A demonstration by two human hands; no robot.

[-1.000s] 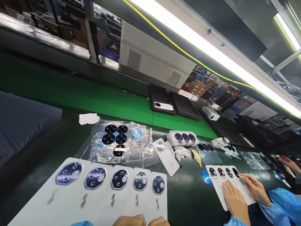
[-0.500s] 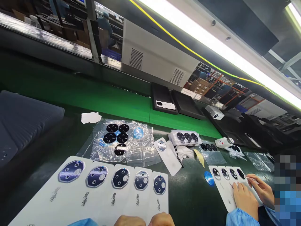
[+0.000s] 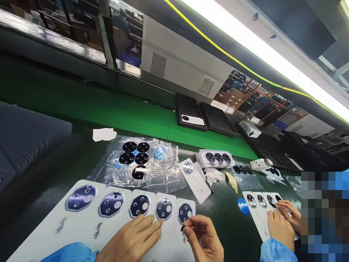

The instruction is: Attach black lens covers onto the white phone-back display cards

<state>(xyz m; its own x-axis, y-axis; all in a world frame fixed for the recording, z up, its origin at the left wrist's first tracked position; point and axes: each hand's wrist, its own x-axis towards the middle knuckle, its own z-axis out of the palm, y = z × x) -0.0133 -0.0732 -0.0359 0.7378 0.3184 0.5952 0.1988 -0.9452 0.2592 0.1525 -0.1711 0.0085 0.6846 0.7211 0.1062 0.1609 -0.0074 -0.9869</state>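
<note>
Several white panels (image 3: 35, 233) lie side by side before me, each with a dark octagonal plate (image 3: 111, 204) near its top and black script below. The plates have small round holes and a pale round spot. My left hand (image 3: 133, 236) rests palm down across the middle panels, fingers stretched out, partly hiding their script. Over the rightmost panel, my right hand (image 3: 203, 238) has thumb and forefinger pinched on a small black piece (image 3: 182, 228), just below that panel's octagonal plate (image 3: 185, 213). The piece is too small to name.
Beyond the panels lies clear plastic film (image 3: 163, 174) with black octagonal pieces (image 3: 130, 147). A loose white panel (image 3: 195, 182), a wrapped stack (image 3: 214, 159) and a blue disc (image 3: 242, 206) lie rightward. A co-worker's hands (image 3: 282, 225) work over similar panels. Black trays (image 3: 218, 120) stand behind.
Both my hands have come up from the bottom edge over the panels. The left now lies flat, and the right shows a pinched black piece. The view has shifted slightly.
</note>
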